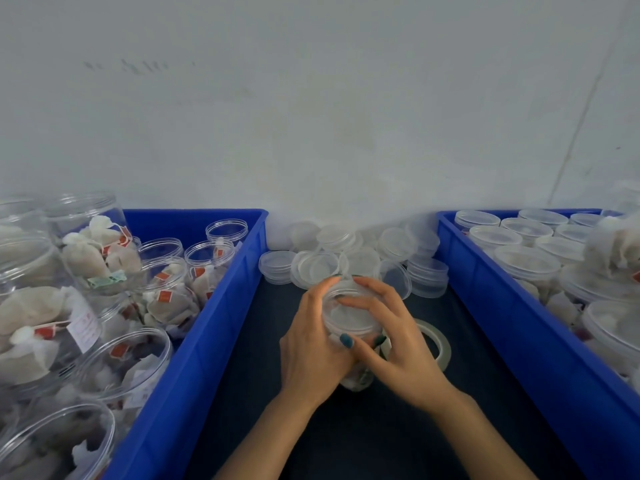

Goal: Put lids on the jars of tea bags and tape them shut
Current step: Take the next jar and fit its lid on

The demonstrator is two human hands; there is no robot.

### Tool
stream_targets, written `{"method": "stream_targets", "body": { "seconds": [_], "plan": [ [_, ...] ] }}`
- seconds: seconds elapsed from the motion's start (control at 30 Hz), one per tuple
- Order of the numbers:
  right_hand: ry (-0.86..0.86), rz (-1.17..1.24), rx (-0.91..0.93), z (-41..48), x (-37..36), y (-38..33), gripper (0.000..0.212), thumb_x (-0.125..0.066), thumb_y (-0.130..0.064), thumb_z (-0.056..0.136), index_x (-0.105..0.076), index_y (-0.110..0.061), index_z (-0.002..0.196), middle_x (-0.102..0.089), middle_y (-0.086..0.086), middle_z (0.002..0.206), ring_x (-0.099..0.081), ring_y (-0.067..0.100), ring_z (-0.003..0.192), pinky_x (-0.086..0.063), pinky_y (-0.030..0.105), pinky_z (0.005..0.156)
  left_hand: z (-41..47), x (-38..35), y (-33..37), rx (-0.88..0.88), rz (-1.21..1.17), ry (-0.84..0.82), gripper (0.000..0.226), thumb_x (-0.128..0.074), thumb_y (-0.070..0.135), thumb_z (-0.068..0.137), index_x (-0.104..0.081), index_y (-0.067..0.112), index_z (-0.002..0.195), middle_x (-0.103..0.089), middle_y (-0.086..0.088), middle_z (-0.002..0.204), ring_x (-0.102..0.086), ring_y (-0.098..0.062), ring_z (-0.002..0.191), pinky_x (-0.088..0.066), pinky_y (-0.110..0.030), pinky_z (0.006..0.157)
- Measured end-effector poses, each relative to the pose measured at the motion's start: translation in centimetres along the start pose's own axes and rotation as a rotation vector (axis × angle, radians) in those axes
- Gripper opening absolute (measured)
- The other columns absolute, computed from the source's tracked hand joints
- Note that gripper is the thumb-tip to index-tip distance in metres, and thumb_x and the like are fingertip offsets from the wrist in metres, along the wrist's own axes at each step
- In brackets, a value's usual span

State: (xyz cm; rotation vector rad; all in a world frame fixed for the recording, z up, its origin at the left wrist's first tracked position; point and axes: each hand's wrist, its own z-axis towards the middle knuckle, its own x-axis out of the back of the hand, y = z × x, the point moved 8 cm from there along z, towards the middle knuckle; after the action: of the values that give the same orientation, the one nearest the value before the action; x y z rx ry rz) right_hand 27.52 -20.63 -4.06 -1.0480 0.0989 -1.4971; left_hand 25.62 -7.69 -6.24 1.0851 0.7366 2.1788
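**First inspector:** Where do we find the jar?

**Second inspector:** We record the jar (353, 379) upright on the dark table (346, 445), at six o'clock of the pile of loose lids (332, 261). Its lid (349, 317) lies on its mouth. We cannot tell whether the lid sits true all round, as clear plastic on clear plastic blurs the rim.

**First inspector:** And the hands?

**Second inspector:** The left hand (311, 351) grips the jar from nine o'clock, with its fingers curled round the far rim and its thumb on the near side. The right hand (401, 355) comes in from three o'clock, fingers curled across the lid and thumb at its near edge. Between them they hide most of the jar's wall, and we see only its foot below the palms.

**First inspector:** The tape?

**Second inspector:** A roll of tape (443, 344) lies flat just beside the jar at three o'clock. The right hand covers its left part.

**First inspector:** Surroundings?

**Second inspector:** A blue bin (194, 323) at nine o'clock holds open jars of tea bags (166, 289), several of them cut off by the left edge. A second blue bin (512, 317) at three o'clock holds jars with lids on (526, 261). Those nearest the right edge are blurred, and we can hardly make out their contents. Both forearms run out at the bottom edge.
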Motion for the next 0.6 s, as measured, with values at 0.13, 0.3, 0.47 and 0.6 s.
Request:
{"method": "stream_targets", "body": {
  "seconds": [0.13, 0.3, 0.47, 0.6],
  "plan": [
    [-0.069, 0.224, -0.175, -1.0, -1.2, 2.5, 0.112, -0.085, -0.05, 0.07, -0.016, -0.034, 0.157, -0.026, -0.02, 0.159, -0.028, 0.003, 0.148, -0.031, 0.019, 0.115, -0.2, 0.5, -0.2, -0.035, -0.108, 0.033, 0.07, -0.051, 0.085, 0.078, -0.041, 0.048, 0.136, -0.053, 0.029, 0.131, -0.055, 0.004, 0.118, -0.052, -0.022, 0.085],
    [-0.078, 0.297, -0.251, -2.0, -2.1, 4.1, 0.099, -0.09, -0.027, 0.073, -0.027, -0.041, 0.149, -0.05, -0.033, 0.137, -0.048, -0.006, 0.131, -0.042, 0.013, 0.103, -0.2, 0.8, 0.2, -0.076, -0.119, 0.032, 0.074, -0.062, 0.075, 0.079, -0.045, 0.037, 0.14, -0.054, 0.02, 0.135, -0.057, -0.007, 0.121, -0.057, -0.036, 0.086],
    [0.031, 0.275, -0.2, -2.0, -2.0, 3.4, 0.081, -0.089, -0.021, 0.076, -0.044, -0.029, 0.142, -0.062, -0.017, 0.131, -0.059, 0.006, 0.124, -0.05, 0.022, 0.098, -0.1, 1.2, 1.4, -0.164, -0.099, 0.007, 0.063, -0.062, 0.066, 0.085, -0.047, 0.041, 0.141, -0.049, 0.017, 0.144, -0.051, -0.009, 0.131, -0.054, -0.031, 0.094],
    [0.113, 0.203, -0.171, -1.9, -1.2, 2.8, 0.088, -0.092, -0.026, 0.07, -0.045, -0.03, 0.143, -0.061, -0.011, 0.131, -0.061, 0.011, 0.122, -0.054, 0.033, 0.096, 0.1, 1.9, 1.8, -0.181, -0.045, -0.002, 0.06, -0.062, 0.071, 0.081, -0.058, 0.044, 0.134, -0.048, 0.016, 0.132, -0.052, -0.006, 0.123, -0.054, -0.021, 0.086]
  ]
}}
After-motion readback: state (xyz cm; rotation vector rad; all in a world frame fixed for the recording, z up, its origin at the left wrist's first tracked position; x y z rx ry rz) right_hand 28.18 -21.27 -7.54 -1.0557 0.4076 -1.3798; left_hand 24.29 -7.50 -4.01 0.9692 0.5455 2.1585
